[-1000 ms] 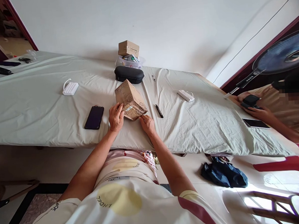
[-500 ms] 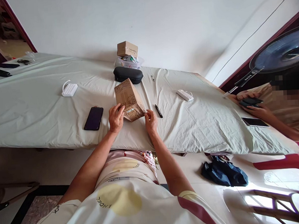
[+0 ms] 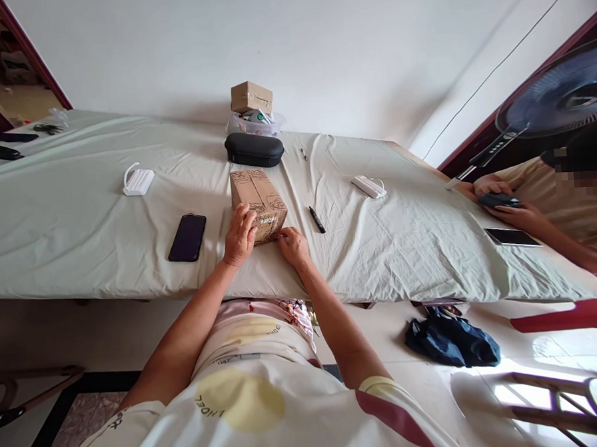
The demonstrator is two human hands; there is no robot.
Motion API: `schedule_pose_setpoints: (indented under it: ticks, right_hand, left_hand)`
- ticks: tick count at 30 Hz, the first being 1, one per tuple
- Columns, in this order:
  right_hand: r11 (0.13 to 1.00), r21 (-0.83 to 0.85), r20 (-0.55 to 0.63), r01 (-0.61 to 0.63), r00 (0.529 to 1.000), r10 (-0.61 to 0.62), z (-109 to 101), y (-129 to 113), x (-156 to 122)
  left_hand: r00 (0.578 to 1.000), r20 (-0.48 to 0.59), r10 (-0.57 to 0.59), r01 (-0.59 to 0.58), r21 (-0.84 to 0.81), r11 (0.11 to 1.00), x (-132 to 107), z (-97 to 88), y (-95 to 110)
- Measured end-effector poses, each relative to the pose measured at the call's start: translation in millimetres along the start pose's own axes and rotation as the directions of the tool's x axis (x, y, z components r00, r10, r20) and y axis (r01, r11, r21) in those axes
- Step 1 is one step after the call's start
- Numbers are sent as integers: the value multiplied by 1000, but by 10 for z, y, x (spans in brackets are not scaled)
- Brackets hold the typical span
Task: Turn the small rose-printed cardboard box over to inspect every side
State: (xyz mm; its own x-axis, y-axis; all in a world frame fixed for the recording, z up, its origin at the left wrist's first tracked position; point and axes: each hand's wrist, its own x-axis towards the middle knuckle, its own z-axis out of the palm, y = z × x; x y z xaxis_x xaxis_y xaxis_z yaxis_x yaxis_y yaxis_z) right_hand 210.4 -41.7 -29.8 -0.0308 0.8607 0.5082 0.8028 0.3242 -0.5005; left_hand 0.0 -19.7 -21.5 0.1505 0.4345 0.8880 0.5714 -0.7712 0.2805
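A brown cardboard box [image 3: 257,192] with dark line drawings and white lettering on its near end sits on the cloth in front of me. My left hand [image 3: 240,234] grips its near left edge, fingers bent over the corner. At the lower right corner of the near end, my right hand [image 3: 294,246] has its fingers closed against the cardboard; the fingertips are partly hidden. A black marker pen [image 3: 317,219] lies just right of the box. To the left is a dark smartphone [image 3: 187,238].
Behind the box are a black zip case [image 3: 254,150] and a clear plastic tub [image 3: 256,127] bearing a smaller carton [image 3: 251,97]. White power banks [image 3: 139,182] lie left and right. At right, another person's hands [image 3: 507,202] hold a dark object near a fan [image 3: 567,99].
The box has come down from a tilt to lie level on the table. My left hand has moved further over its corner; my right hand has shifted left and lower.
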Motion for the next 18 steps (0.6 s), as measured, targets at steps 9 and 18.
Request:
schedule_pose_setpoints:
  ticks: [9,18]
  right_hand:
    - [930,-257,-316,264,886,-339,-140,-189,-39]
    - [803,-426,-131,418,849,-512,-72,-373,-85]
  left_hand:
    - [998,-32,45,-47,-60,997,2,-10,-7]
    - [996,-18,90,-91,-61,994,-6,91,77]
